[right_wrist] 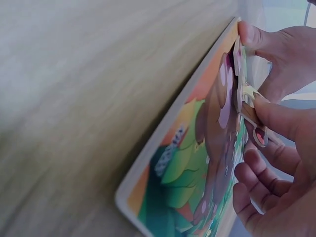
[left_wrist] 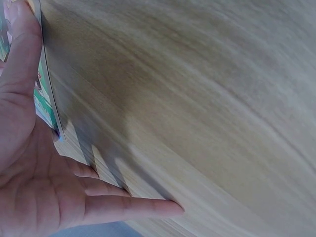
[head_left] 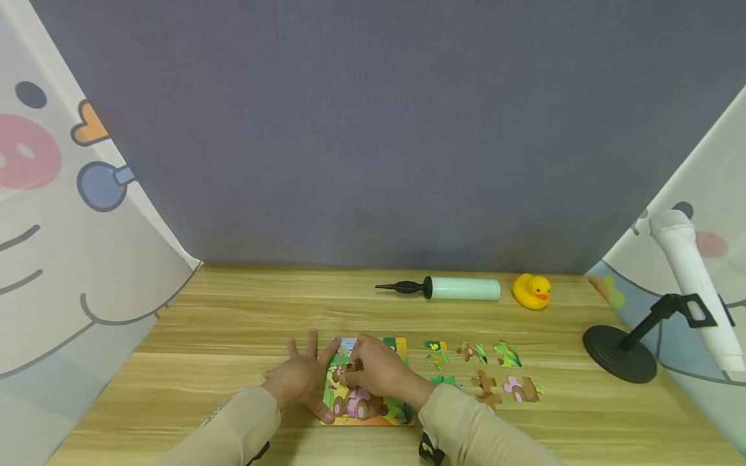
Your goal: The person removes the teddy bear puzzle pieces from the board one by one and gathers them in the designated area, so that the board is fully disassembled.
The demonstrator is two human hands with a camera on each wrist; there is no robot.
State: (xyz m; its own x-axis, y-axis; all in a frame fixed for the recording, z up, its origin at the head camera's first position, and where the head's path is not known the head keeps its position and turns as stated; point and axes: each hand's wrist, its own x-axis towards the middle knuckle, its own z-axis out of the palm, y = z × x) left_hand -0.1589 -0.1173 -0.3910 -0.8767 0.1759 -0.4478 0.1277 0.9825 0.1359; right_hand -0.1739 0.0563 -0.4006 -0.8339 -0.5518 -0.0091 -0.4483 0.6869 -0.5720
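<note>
A jigsaw puzzle board (head_left: 373, 421) with a bear picture lies on the wooden table, partly filled with pieces. My left hand (head_left: 300, 378) rests at its left side with the fingers spread, and the thumb (left_wrist: 22, 54) presses on the board's near left corner. Over the board, my right hand (head_left: 377, 367) pinches a puzzle piece between thumb and fingers. That puzzle piece (right_wrist: 260, 135), brown with a red patch, is tilted against the pieces around it in the right wrist view. The right hand covers the board's upper middle in the head view.
Several loose puzzle pieces (head_left: 508, 354) lie in two rows right of the board. Behind them are a hand pump (head_left: 465, 288) with a black nozzle and a yellow rubber duck (head_left: 531, 292). A white microphone (head_left: 695, 285) on a black stand (head_left: 619, 353) is at the right edge.
</note>
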